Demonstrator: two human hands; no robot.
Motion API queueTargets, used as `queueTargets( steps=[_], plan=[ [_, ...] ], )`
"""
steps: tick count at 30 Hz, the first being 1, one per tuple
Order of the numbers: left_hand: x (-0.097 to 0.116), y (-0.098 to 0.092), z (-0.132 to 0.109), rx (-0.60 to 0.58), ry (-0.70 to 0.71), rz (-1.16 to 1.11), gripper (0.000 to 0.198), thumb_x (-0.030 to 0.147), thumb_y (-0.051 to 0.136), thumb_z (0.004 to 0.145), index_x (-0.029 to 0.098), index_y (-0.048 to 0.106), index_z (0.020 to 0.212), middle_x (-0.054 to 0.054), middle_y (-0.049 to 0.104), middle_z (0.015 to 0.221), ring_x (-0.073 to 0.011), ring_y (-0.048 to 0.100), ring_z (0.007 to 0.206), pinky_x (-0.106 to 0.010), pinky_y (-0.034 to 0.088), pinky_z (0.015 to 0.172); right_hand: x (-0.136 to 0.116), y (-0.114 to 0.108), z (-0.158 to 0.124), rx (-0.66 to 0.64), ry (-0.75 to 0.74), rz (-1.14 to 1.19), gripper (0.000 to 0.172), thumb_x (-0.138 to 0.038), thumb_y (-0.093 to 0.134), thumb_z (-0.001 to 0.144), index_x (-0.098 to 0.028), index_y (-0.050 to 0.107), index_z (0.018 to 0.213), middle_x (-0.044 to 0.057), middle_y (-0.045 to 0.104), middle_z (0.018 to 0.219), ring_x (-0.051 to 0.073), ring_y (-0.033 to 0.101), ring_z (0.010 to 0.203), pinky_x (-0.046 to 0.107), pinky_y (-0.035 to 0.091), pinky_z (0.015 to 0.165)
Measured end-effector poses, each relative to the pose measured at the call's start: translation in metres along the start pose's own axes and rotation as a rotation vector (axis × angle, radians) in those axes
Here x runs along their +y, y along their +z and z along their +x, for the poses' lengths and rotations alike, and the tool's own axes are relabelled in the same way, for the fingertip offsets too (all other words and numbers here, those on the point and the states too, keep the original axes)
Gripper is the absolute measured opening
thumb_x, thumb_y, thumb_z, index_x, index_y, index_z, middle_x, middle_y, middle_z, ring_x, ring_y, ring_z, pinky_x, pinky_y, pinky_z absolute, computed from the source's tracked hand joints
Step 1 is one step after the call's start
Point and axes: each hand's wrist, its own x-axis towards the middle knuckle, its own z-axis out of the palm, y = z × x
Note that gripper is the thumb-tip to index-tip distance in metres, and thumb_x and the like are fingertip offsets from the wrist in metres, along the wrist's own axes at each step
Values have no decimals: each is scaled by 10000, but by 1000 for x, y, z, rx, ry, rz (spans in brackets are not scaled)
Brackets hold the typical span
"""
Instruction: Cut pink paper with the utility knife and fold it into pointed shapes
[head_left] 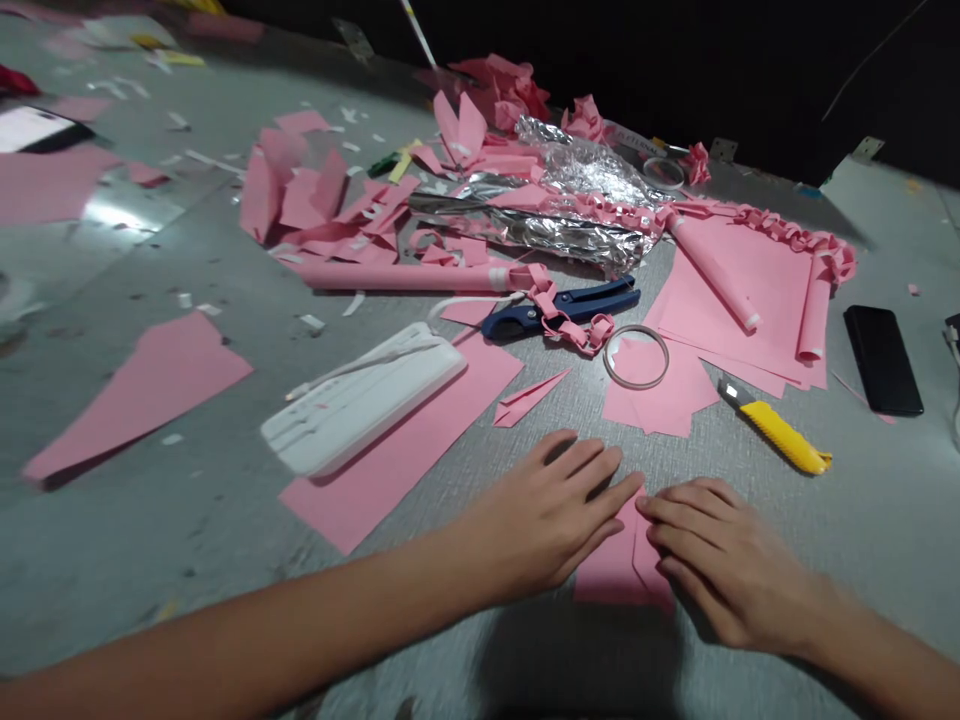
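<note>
A folded piece of pink paper (611, 578) lies on the grey table at the near middle, with crease lines and a pointed top. My left hand (566, 510) rests palm down across its upper left, fingers stretched out and spread, fingertips touching the paper. From the other side my right hand (712, 545) lays its extended fingers along the paper's right edge; its thumb is hidden. Just beyond my left hand is a small folded pink paper dart (531, 398). A yellow box cutter (786, 436) with its blade out lies above my right hand.
A white power bank (364, 400) sits on pink paper at left. Blue-handled pliers (559, 308), a tape roll (636, 357), pink paper chains (795, 238), paper tubes (405, 277) and crumpled foil (592, 170) fill the middle. A black phone (883, 360) lies at right.
</note>
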Motion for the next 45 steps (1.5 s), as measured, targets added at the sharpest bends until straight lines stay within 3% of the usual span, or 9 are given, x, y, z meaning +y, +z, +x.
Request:
queueTargets(
  steps=[15, 24, 31, 35, 39, 45],
  plan=[
    [-3, -1, -2, -37, -16, -64, 369, 342, 690, 1074, 199, 633, 1410, -101, 670, 1212, -296, 596, 1112, -446, 428, 1017, 0, 4, -2, -9, 56, -12, 189, -235, 519, 1116, -164, 667, 1210, 184, 757, 1422, 299, 706, 1242, 491, 588, 1050],
    [0, -2, -2, -28, -17, -32, 365, 378, 640, 1100, 201, 635, 1420, -107, 685, 1239, -312, 589, 1131, -490, 389, 1059, -1, -4, -2, -1, 54, 56, 229, -179, 504, 1110, -164, 693, 1237, 160, 784, 1391, 280, 721, 1240, 491, 594, 1086],
    [-5, -5, -3, -44, -7, -124, 354, 346, 601, 1103, 195, 629, 1422, -100, 673, 1203, -310, 591, 1099, -482, 402, 1026, 2, 3, -2, 73, -7, -6, 242, -173, 516, 1105, -134, 706, 1250, 161, 806, 1340, 275, 728, 1199, 458, 610, 1036],
    [-5, -6, -6, 17, -33, -186, 240, 307, 500, 1147, 174, 677, 1241, -88, 677, 1135, -282, 598, 1030, -438, 402, 939, 1, 6, -2, 44, -22, -62, 250, -166, 540, 1099, -130, 704, 1284, 139, 799, 1338, 264, 700, 1205, 445, 579, 1036],
    [1, -3, -9, 41, -80, -122, 374, 365, 404, 1194, 188, 668, 997, -63, 680, 985, -264, 568, 874, -423, 356, 810, 0, 11, -5, -13, -17, -136, 255, -187, 582, 1096, -130, 703, 1312, 126, 762, 1404, 282, 662, 1237, 453, 520, 1086],
    [9, 2, -9, 62, -127, -126, 391, 323, 390, 1198, 195, 658, 945, -55, 698, 950, -258, 571, 849, -421, 340, 799, 2, 16, -9, -23, -40, -197, 318, -163, 526, 1100, -115, 695, 1365, 120, 727, 1479, 300, 612, 1308, 476, 450, 1159]
  ],
)
